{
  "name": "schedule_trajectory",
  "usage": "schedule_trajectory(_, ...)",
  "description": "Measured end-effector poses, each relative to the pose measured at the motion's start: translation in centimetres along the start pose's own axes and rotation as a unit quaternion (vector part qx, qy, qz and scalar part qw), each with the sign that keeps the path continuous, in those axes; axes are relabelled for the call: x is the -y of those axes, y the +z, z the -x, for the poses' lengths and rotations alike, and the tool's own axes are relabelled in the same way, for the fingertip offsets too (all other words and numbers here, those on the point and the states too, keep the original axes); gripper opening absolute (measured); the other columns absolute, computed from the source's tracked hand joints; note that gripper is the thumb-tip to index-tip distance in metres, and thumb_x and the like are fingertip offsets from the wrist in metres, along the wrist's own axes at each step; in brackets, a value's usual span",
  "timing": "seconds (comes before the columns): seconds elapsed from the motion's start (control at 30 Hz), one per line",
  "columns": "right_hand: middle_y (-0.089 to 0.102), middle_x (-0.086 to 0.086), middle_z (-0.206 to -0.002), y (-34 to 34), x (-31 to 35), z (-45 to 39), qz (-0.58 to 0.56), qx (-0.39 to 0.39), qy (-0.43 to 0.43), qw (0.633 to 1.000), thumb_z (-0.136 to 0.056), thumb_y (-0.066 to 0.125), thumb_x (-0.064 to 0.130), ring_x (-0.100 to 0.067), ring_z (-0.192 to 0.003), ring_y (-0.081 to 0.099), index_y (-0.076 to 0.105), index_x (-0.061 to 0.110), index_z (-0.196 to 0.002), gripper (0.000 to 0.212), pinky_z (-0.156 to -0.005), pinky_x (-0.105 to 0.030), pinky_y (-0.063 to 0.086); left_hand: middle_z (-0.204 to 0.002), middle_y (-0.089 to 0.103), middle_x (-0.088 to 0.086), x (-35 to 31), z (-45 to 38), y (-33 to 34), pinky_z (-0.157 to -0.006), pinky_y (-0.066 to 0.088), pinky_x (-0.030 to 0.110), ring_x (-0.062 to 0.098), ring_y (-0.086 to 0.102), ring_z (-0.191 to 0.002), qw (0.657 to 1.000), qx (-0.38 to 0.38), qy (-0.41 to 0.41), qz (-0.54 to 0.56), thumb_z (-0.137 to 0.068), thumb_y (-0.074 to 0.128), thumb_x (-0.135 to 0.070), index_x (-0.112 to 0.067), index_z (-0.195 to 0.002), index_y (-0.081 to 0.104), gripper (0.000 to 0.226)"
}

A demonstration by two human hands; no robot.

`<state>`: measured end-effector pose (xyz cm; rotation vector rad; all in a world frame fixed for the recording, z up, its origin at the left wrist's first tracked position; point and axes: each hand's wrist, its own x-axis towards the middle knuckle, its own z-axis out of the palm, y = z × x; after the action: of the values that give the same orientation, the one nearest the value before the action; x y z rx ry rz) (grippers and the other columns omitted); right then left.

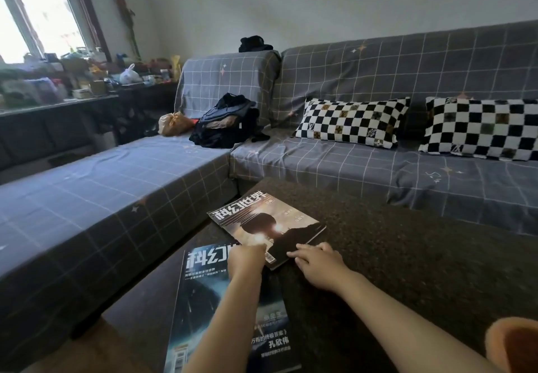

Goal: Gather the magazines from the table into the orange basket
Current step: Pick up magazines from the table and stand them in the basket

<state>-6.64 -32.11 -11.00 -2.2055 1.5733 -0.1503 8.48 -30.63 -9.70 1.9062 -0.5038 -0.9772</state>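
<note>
Two magazines lie on the dark table. The far magazine has a dark silhouette cover and is turned at an angle. My left hand pinches its near corner. My right hand rests with fingers spread against its near edge. The near magazine has a blue-grey cover and lies flat under my left forearm, overhanging the table's left edge. The rim of the orange basket shows at the bottom right corner.
A grey checked L-shaped sofa wraps around the table at left and behind. Two black-and-white chequered cushions and a heap of dark clothes lie on it. A cluttered sideboard stands under the window.
</note>
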Motion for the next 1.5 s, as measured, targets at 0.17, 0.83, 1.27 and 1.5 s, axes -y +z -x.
schedule_trajectory(0.17, 0.030, 0.014, -0.150, 0.0, -0.1, -0.1, -0.008, -0.007, -0.005, 1.000, -0.098, 0.032, 0.037, -0.022, -0.133, 0.025, 0.045, 0.044, -0.132, 0.037, -0.106, -0.041, 0.022, -0.065, 0.067, 0.005, -0.3, -0.9, -0.6, -0.079, 0.057, 0.032, 0.018, 0.065, -0.063, 0.995, 0.026, 0.012, -0.100, -0.077, 0.076, -0.036, -0.009, -0.075, 0.056, 0.034)
schedule_trajectory(0.83, 0.036, -0.002, -0.144, -3.4, 1.8, 11.6, -0.018, -0.142, 0.075, 0.987, -0.078, 0.051, 0.065, -0.031, -0.127, 0.035, 0.032, 0.029, -0.141, 0.074, -0.102, -0.042, 0.032, -0.088, 0.070, 0.008, 6.0, 13.7, -10.0, -0.046, 0.055, 0.023, 0.013, 0.073, -0.066, 0.956, 0.183, 0.206, 0.103, -0.094, 0.053, -0.003, -0.017, -0.099, 0.055, 0.015)
schedule_trajectory(1.27, 0.056, -0.002, -0.118, -10.7, 3.4, 27.5, -0.442, -0.299, 0.071, 0.843, -0.089, 0.059, 0.020, -0.014, -0.091, 0.056, 0.038, 0.024, -0.133, 0.049, -0.064, -0.026, 0.046, -0.098, 0.072, 0.009, 4.3, 23.1, -15.6, -0.060, 0.059, 0.033, 0.026, 0.073, -0.086, 0.903, 0.325, 0.234, 0.157, -0.095, 0.051, -0.007, -0.013, -0.110, 0.056, 0.017)
schedule_trajectory(1.5, 0.061, 0.005, -0.097, -11.4, -1.2, 35.0, -0.541, -0.353, 0.075, 0.759, -0.089, 0.060, 0.012, -0.014, -0.084, 0.064, 0.042, 0.033, -0.119, 0.041, -0.061, -0.029, 0.050, -0.096, 0.075, 0.002, 3.9, 27.1, -11.3, -0.061, 0.057, 0.030, 0.018, 0.072, -0.083, 0.867, 0.415, 0.242, 0.128, -0.096, 0.048, -0.004, -0.018, -0.119, 0.056, 0.028)
